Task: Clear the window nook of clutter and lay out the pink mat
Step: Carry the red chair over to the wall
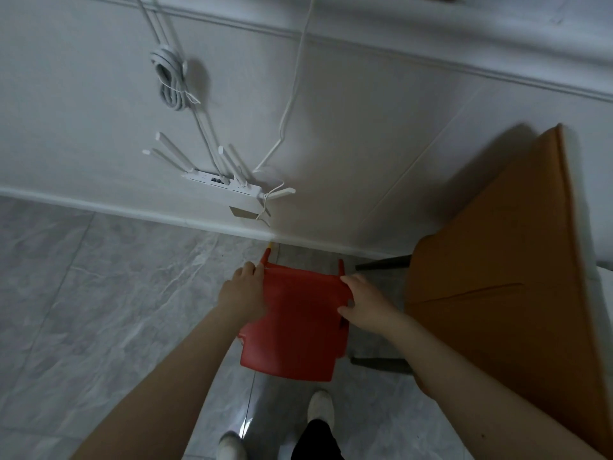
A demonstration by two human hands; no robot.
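A small red plastic chair (pixel 298 330) hangs just above the grey floor in front of my feet, its legs pointing away toward the wall. My left hand (pixel 242 293) grips its left edge near a leg. On the opposite side my right hand (pixel 363 302) holds the right edge. No pink mat is in view.
A white router (pixel 220 184) with several antennas stands on the floor by the white wall, and a coiled cable (pixel 169 81) hangs above it. An orange tabletop (pixel 497 280) on dark legs stands close at the right. Grey marble floor tiles (pixel 99 310) stretch to the left.
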